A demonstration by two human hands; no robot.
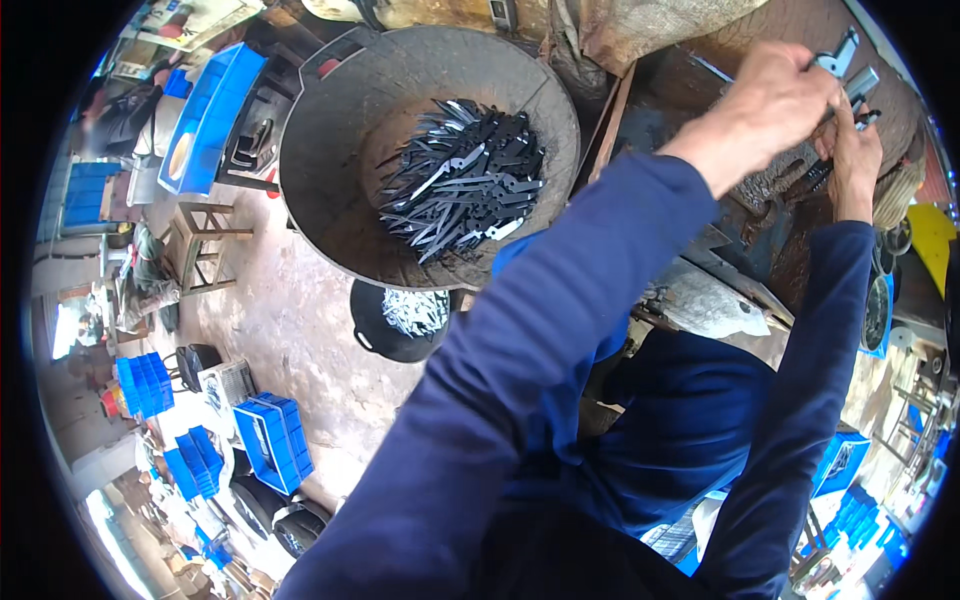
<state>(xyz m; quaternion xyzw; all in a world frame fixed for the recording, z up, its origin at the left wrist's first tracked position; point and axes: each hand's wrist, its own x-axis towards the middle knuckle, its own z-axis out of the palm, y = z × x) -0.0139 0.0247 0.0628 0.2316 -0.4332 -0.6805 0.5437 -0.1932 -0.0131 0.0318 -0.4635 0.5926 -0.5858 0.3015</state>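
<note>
My left hand [770, 110] reaches to the upper right, its fingers closed on a light grey metal blade piece [838, 54] that sticks out past the fingertips. My right hand [855, 155] is right beside it, with fingers pinched together near a small dark piece [868, 119]; what they grip is partly hidden. A short grey metal cylinder [861, 82] shows next to the fingers. Both hands are over a dirty brown work surface [745, 205]. To their left, a big round grey basin [330, 160] holds a heap of dark and silver blade pieces [460, 185].
Below the big basin stands a black bowl [372, 325] with small silvery parts [415, 312]. A wooden stool [200, 245] and blue crates [270, 440] are on the floor to the left. A whitish sack [715, 300] lies by my knees; a sackcloth [660, 35] hangs at the top.
</note>
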